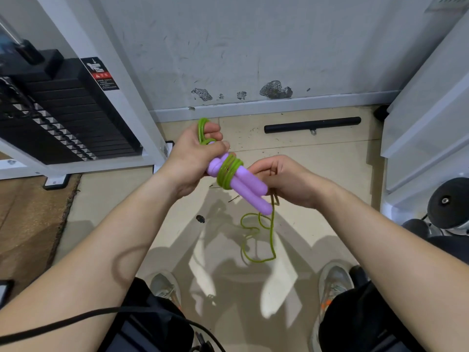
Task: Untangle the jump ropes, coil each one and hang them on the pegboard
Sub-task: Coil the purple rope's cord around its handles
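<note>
Purple handles (243, 184) bound with green rope (229, 171), held between my hands.
My left hand (195, 154) grips the handle tops, hiding them; my right hand (286, 179) pinches the rope, fingertips obscured; slack reaches the floor (317, 158).

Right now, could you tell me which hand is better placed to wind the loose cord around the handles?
Probably the right hand: it pinches the loose green cord, while the left hand grips the purple handles.
</note>
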A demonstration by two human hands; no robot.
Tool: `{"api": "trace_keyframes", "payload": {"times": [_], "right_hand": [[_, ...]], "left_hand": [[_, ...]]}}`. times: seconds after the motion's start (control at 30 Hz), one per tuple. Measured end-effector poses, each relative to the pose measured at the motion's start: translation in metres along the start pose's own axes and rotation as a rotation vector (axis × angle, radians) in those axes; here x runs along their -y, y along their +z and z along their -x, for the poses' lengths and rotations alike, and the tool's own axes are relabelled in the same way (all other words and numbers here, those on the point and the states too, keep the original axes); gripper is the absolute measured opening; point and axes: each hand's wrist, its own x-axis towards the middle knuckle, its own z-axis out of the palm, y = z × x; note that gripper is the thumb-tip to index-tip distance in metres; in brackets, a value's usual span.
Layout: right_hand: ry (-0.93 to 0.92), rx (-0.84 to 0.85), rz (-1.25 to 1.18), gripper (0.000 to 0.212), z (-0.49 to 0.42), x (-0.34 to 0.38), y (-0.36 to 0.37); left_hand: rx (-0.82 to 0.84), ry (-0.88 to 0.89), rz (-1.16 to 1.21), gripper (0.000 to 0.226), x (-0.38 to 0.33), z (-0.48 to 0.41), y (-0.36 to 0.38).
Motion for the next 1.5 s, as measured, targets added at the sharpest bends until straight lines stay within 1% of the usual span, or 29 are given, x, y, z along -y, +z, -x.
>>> {"api": "trace_keyframes", "payload": {"times": [0.07, 0.13, 0.17, 0.23, 0.3, 0.4, 0.47, 0.53, 0.63, 0.7, 0.8, 0.9, 0.97, 1.03, 1.13, 1.2, 1.3, 1.33, 1.37, 1.4, 1.47, 1.5], "right_hand": [[0.002, -0.014, 0.009, 0.016, -0.001, 0.002, -0.005], [0.003, -0.054, 0.046, 0.012, -0.002, 0.006, -0.005], [0.006, -0.085, 0.068, 0.012, -0.002, 0.009, -0.002], [0.027, -0.172, 0.118, 0.011, -0.003, 0.012, 0.005], [0.051, -0.289, 0.151, 0.006, -0.004, 0.012, 0.015], [0.077, -0.463, 0.114, 0.01, -0.004, 0.007, 0.025], [0.086, -0.53, 0.068, 0.016, -0.002, 0.006, 0.03], [0.095, -0.519, 0.021, 0.023, 0.002, 0.008, 0.039], [0.087, -0.39, -0.102, 0.034, 0.011, 0.005, 0.063], [0.064, -0.354, -0.162, 0.039, 0.013, -0.002, 0.074], [0.013, -0.353, -0.131, 0.045, 0.01, -0.013, 0.076], [-0.015, -0.274, -0.145, 0.052, 0.009, -0.018, 0.077], [0.003, -0.22, -0.18, 0.054, 0.008, -0.018, 0.075], [0.027, -0.185, -0.169, 0.054, 0.005, -0.02, 0.065], [0.023, -0.11, -0.117, 0.049, 0.003, -0.021, 0.046], [0.003, -0.043, -0.122, 0.037, 0.002, -0.019, 0.033], [-0.057, -0.011, -0.109, 0.011, 0.001, -0.013, 0.014], [-0.069, -0.004, -0.076, 0.009, 0.0, -0.01, 0.009], [-0.072, -0.002, -0.023, 0.017, 0.0, -0.007, 0.005], [-0.063, -0.001, 0.042, 0.019, 0.001, -0.004, 0.004], [-0.022, -0.061, 0.181, 0.007, 0.001, 0.002, 0.002], [-0.009, -0.113, 0.257, 0.021, -0.001, 0.001, -0.001]], "left_hand": [[0.004, 0.094, -0.257, 0.036, -0.002, 0.003, -0.004], [-0.025, 0.248, -0.528, 0.037, 0.0, 0.003, -0.006], [-0.036, 0.335, -0.629, 0.037, 0.003, 0.002, -0.006], [-0.069, 0.463, -0.741, 0.038, 0.007, 0.0, -0.003], [-0.108, 0.533, -0.778, 0.038, 0.01, -0.001, 0.002], [-0.144, 0.609, -0.78, 0.038, 0.014, 0.002, 0.011], [-0.191, 0.648, -0.749, 0.038, 0.017, 0.003, 0.016], [-0.274, 0.678, -0.706, 0.037, 0.017, 0.001, 0.019], [-0.426, 0.707, -0.617, 0.036, 0.016, -0.007, 0.019], [-0.497, 0.658, -0.505, 0.036, 0.013, -0.008, 0.021], [-0.562, 0.476, -0.307, 0.036, 0.011, -0.008, 0.025], [-0.605, 0.279, -0.082, 0.035, 0.01, -0.011, 0.024], [-0.566, 0.128, 0.096, 0.032, 0.01, -0.014, 0.021], [-0.493, 0.013, 0.241, 0.029, 0.01, -0.016, 0.018], [-0.38, -0.108, 0.347, 0.025, 0.003, -0.011, 0.012], [-0.296, -0.16, 0.395, 0.023, 0.0, -0.008, 0.009], [-0.141, -0.146, 0.363, 0.021, -0.006, -0.002, 0.007], [-0.09, -0.126, 0.313, 0.023, -0.008, -0.002, 0.005], [-0.041, -0.098, 0.251, 0.025, -0.009, -0.003, 0.003], [-0.005, -0.063, 0.178, 0.028, -0.009, -0.004, 0.0], [0.028, 0.018, -0.013, 0.032, -0.01, -0.003, -0.004], [0.046, 0.062, -0.12, 0.034, -0.011, -0.002, -0.005]]}}
